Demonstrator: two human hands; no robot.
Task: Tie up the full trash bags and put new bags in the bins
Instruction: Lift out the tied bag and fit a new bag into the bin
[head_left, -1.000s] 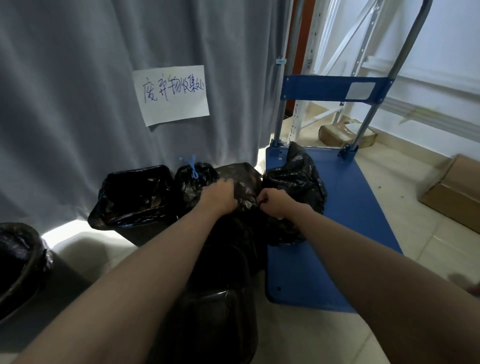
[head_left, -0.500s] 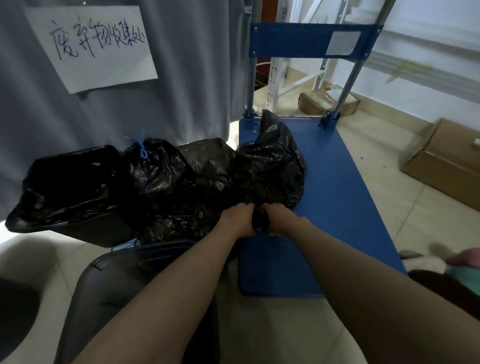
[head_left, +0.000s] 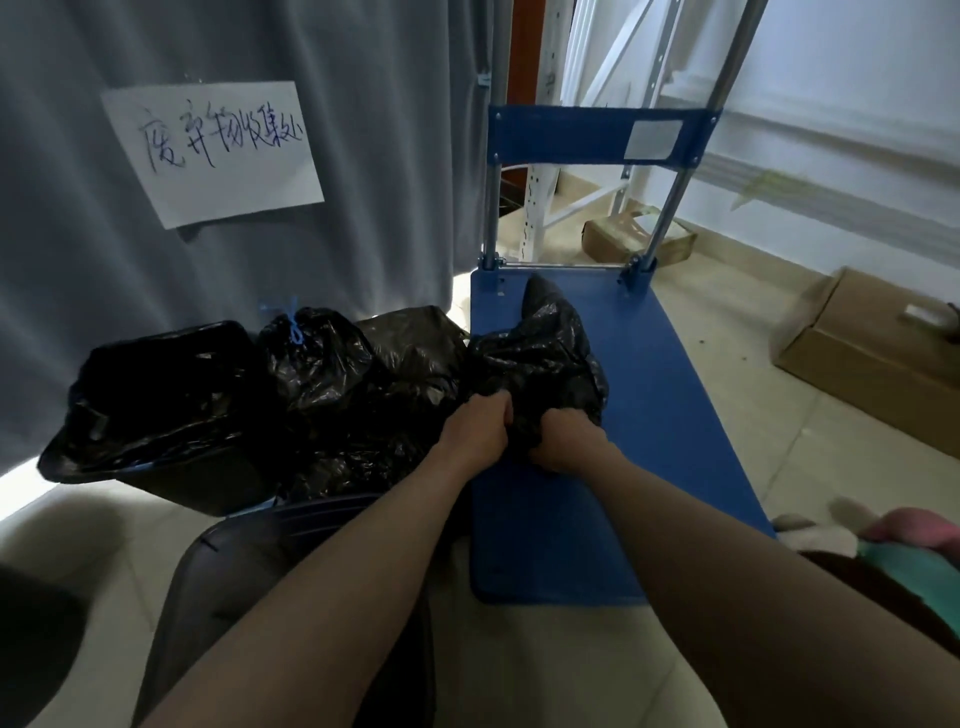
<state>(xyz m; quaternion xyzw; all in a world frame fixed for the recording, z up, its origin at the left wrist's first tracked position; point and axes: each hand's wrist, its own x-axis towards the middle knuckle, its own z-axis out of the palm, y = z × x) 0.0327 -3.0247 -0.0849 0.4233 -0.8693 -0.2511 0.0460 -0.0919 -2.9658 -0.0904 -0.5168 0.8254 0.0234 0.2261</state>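
My left hand (head_left: 475, 434) and my right hand (head_left: 563, 439) both grip the bunched plastic of a black trash bag (head_left: 545, 358), which lies on the left edge of a blue platform cart (head_left: 670, 415). Another full black bag (head_left: 317, 358), tied with a blue string, sits to its left, with more black plastic behind my hands. At the far left stands a bin lined with a black bag (head_left: 156, 410), its mouth open. A dark unlined bin (head_left: 270, 587) stands under my left forearm.
A grey curtain (head_left: 363, 156) with a handwritten paper sign (head_left: 213, 150) hangs behind the bags. Cardboard boxes (head_left: 883, 358) lie on the tiled floor at right. The cart's upright handle frame (head_left: 602, 135) rises at the back. A dark bin edge shows at bottom left.
The bag came out of the dark bin and went down to the right, onto the cart's edge. My hands stayed closed on its gathered top; the view dropped lower.
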